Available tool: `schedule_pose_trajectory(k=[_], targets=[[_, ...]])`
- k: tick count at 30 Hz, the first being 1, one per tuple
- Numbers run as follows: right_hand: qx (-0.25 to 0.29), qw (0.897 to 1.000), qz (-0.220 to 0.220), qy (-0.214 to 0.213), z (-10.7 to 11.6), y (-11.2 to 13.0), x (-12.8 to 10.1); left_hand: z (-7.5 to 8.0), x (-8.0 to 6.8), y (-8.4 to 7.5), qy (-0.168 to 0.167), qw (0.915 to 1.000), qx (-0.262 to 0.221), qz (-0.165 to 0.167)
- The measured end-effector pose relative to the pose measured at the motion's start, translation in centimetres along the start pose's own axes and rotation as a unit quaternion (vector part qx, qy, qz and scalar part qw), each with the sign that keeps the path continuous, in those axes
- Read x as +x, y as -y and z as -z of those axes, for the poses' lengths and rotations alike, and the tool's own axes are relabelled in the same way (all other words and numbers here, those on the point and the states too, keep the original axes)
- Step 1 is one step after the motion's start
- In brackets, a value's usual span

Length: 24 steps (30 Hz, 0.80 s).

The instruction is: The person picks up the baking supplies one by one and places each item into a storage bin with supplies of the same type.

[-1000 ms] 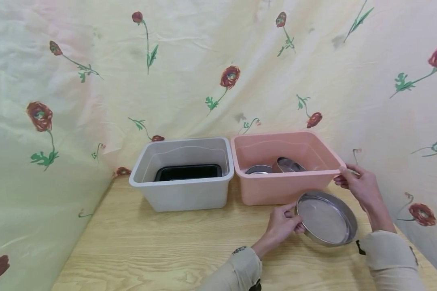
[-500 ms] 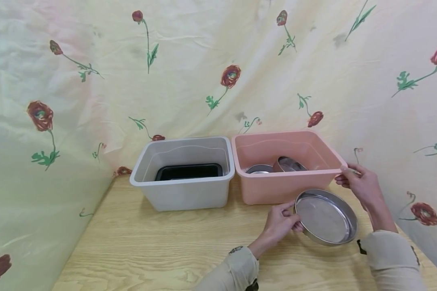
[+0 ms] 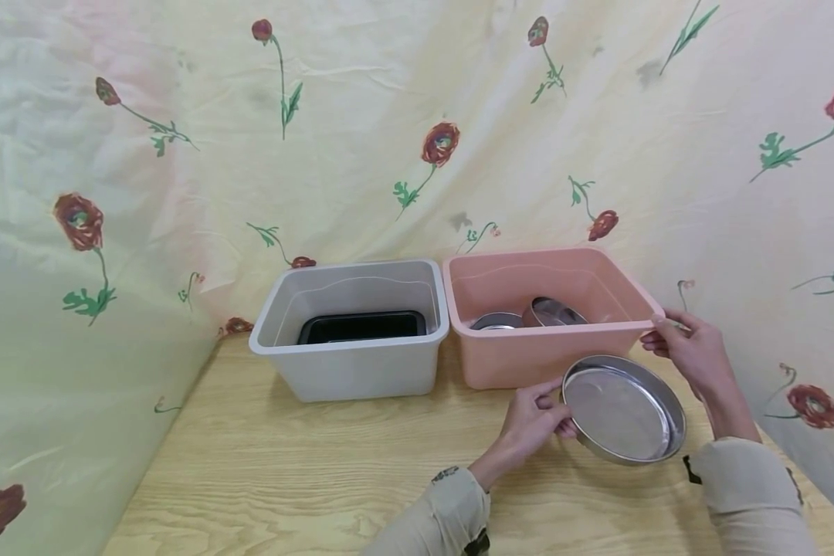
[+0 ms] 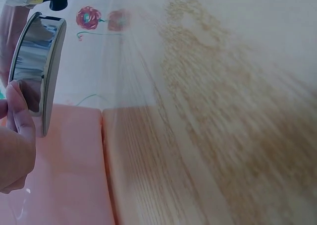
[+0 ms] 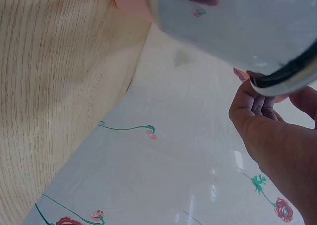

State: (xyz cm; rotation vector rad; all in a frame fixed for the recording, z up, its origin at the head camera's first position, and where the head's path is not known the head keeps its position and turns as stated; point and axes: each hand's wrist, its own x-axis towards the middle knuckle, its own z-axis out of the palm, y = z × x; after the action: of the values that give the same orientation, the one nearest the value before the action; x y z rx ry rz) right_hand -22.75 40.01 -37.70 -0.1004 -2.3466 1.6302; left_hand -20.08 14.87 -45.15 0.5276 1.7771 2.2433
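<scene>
The left hand (image 3: 531,423) pinches the rim of a round metal sieve (image 3: 623,408) — tilted, held above the wooden table (image 3: 285,471) just in front of the pink bin (image 3: 528,355). The right hand (image 3: 688,351) grips that bin's near right corner (fingers curled). 2 more metal pieces lie inside.

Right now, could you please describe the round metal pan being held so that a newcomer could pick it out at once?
Find the pink bin on the wooden table, right of the grey bin. Before its front right corner, both hands hold a shallow round metal pan tilted above the table. The other round metal pieces lie inside the pink bin.
</scene>
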Motion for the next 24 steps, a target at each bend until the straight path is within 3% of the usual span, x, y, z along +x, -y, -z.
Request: schedule_pose_trajectory(k=[15, 24], targets=[[0.039, 0.999, 0.008, -0.003, 0.05, 0.04, -0.08, 0.19, 0.01, -0.37, 0.002, 1.0000, -0.003, -0.001], [0.024, 1.000, 0.005, -0.005, 0.01, -0.02, -0.14, 0.40, -0.10, -0.54, -0.003, 1.0000, -0.005, 0.000]])
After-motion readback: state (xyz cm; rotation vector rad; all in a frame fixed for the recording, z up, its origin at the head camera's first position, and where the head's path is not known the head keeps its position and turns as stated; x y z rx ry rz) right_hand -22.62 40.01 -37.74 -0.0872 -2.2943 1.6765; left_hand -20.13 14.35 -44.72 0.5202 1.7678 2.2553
